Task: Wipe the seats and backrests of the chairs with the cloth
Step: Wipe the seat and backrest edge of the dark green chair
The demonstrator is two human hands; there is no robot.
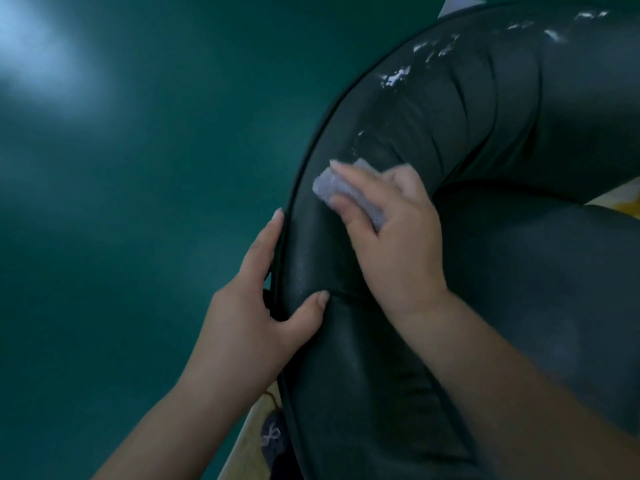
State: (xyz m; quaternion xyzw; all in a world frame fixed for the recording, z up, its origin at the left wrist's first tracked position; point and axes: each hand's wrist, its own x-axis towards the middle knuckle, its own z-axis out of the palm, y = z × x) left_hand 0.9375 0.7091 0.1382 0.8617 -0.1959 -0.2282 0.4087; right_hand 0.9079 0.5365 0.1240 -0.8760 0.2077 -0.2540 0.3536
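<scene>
A dark leather chair with a curved, padded backrest (485, 109) fills the right half of the view; its seat cushion (554, 289) lies below right. My right hand (391, 230) presses a folded grey cloth (329, 187) flat against the inner side of the backrest near its piped rim. My left hand (256, 306) grips the backrest's outer edge, fingers behind the rim and thumb on the front. White worn or flaky patches (394, 77) mark the upper backrest.
A dark green surface (138, 202) spreads over the whole left side behind the chair. A strip of pale wooden floor (256, 431) and a dark patterned item (272, 438) show below the chair's edge. A pale yellow patch (620, 199) peeks out at the right.
</scene>
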